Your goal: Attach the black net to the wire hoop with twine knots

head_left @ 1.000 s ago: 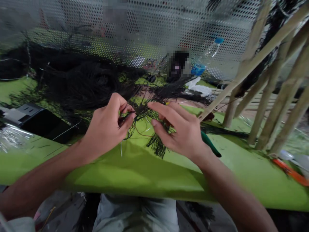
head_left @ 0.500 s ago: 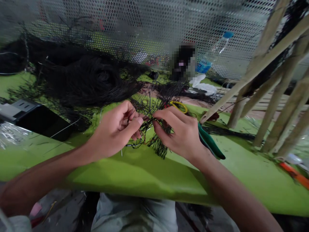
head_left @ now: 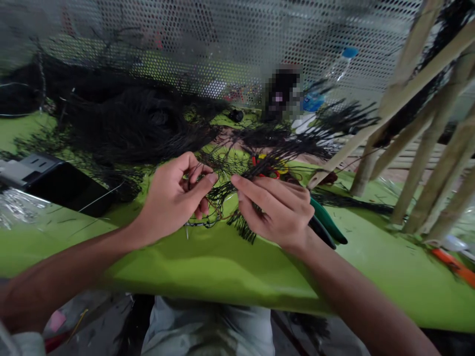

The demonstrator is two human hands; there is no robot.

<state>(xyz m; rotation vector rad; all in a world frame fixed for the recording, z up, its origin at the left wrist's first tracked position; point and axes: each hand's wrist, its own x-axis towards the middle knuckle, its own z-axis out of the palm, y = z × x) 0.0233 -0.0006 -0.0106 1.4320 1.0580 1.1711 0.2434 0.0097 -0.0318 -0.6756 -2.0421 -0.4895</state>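
Observation:
Over the green table, my right hand [head_left: 276, 210] is closed on a tuft of black strands [head_left: 297, 143] that look like fine artificial twigs. One end of the tuft fans out past the hand to the upper right; other strand tips [head_left: 245, 227] hang below the fingers. My left hand [head_left: 178, 198] is closed in a pinch close by, thumb against forefinger, at the edge of a tangle of black strands [head_left: 222, 190]. Exactly what sits between its fingertips is too fine to make out. Partly behind my right hand lies a tool with dark green handles [head_left: 328, 225].
A heap of black fibre [head_left: 148, 118] covers the back left. Left of me is a black and grey box [head_left: 59, 180]. Wooden sticks [head_left: 415, 183] lean at the right, near an orange-handled tool [head_left: 452, 267]. A plastic bottle [head_left: 315, 101] stands by the perforated metal panel [head_left: 230, 44].
A tuft of black strands now spreads up and right from my right hand, whose fingers have curled further. My left hand has shifted slightly left, widening the gap between the hands.

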